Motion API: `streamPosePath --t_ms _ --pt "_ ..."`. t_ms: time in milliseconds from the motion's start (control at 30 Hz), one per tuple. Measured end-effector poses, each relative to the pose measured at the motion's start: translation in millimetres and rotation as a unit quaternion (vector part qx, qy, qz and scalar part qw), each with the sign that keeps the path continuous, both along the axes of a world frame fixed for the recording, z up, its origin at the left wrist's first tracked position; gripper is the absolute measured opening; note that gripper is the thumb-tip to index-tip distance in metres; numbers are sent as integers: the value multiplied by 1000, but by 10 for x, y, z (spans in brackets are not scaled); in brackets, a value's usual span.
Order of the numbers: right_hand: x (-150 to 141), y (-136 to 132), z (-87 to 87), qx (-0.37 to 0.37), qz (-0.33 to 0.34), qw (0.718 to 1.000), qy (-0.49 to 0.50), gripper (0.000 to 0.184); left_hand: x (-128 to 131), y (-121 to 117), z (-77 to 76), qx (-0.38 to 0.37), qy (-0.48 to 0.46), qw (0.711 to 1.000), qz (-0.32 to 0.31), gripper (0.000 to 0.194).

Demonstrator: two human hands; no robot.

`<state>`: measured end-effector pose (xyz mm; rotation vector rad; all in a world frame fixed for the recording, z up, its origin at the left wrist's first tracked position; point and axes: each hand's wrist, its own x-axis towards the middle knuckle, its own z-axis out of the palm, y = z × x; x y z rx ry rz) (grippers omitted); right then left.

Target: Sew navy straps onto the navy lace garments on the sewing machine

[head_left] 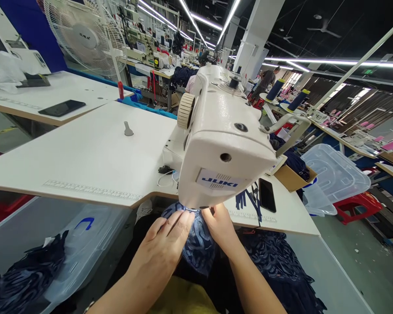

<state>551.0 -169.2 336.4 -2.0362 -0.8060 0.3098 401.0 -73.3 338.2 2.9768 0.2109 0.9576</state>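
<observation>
A piece of blue patterned fabric point(199, 246) hangs between my hands, its upper edge under the head of a white JUKI sewing machine point(229, 144). My left hand point(170, 235) is closed on the left side of the fabric, fingers together and pressed onto it close to the machine. On the other side, my right hand point(221, 224) has its fingers curled in at the fabric's right edge. The machine head hides the needle, the presser foot and some of the right fingertips.
Dark strips point(253, 200) and a phone point(267, 195) lie right of the machine. More dark blue fabric point(278, 257) hangs below the table's right edge. At lower left, a clear plastic bin point(98, 235) holds fabric. A small metal piece point(128, 129) lies on the tabletop point(85, 152).
</observation>
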Motion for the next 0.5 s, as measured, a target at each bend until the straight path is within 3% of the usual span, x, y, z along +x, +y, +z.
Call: streamPosePath --t_ms 267,500 --pt "14 -49 -51 69 4 997 19 2 49 -20 -46 -21 -27 999 -18 49" --pt "50 -68 -246 142 19 988 62 19 61 -3 -100 -18 -34 999 -34 49"
